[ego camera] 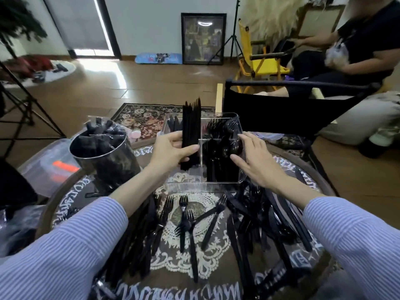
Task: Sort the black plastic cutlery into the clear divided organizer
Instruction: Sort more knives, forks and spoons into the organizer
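Note:
The clear divided organizer [237, 126] stands on the round table, tilted toward me. Its right compartments hold black forks and spoons [220, 148]. My left hand [171, 148] grips a tight bundle of black knives [191, 131], held upright over the organizer's left side, blade tips pointing up. My right hand [253, 156] lies with straight fingers against the organizer's right wall. Loose black forks [186, 215] lie on the table in front, with heaps of loose cutlery [268, 215] at right and more at left [138, 232].
A shiny metal cylinder [104, 156] stuffed with black items stands left of the organizer. The table [190, 260] has a patterned cloth. A black chair [281, 109] and a seated person [355, 46] are at the far right. A tripod [26, 105] stands at left.

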